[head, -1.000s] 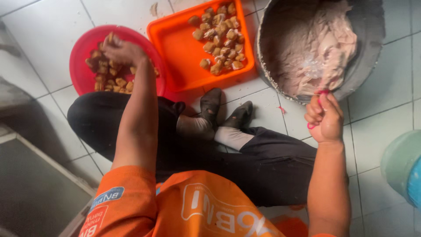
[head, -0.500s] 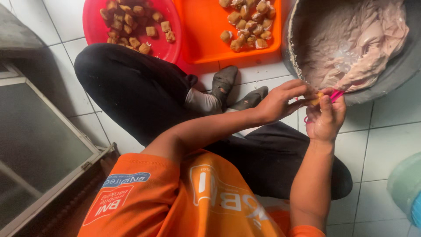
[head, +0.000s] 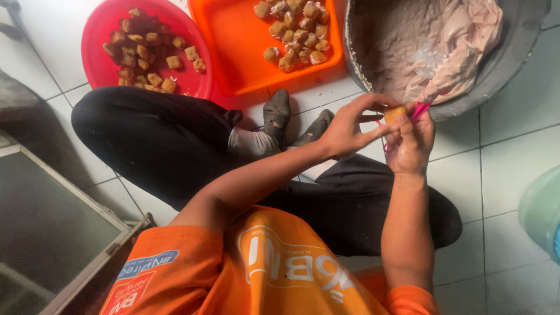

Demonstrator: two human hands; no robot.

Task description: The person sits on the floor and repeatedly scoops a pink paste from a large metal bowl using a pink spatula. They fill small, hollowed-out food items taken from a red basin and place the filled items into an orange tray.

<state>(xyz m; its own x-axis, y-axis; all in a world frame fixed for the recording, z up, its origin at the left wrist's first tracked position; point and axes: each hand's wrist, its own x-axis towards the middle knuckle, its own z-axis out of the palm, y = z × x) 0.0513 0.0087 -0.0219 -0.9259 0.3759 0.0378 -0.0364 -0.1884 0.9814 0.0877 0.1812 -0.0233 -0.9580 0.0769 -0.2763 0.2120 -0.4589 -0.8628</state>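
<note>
Fingers: both hands pinch one small golden-brown fried cube (head: 395, 112), thumbs and fingertips closed on it.
Left hand (head: 349, 129): half a second ago just arriving from the round red plastic basin (head: 99, 35); now gripping the cube.
Right hand (head: 411, 143): also clamps a pink plastic tool (head: 420, 109).
Textures: crusty pieces; pale, wet paste in the grey metal bowl (head: 513, 52); glossy orange tray (head: 245, 52).

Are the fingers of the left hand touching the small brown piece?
Touching. The head view shows the left hand pinching the small brown piece against the right hand.
</note>
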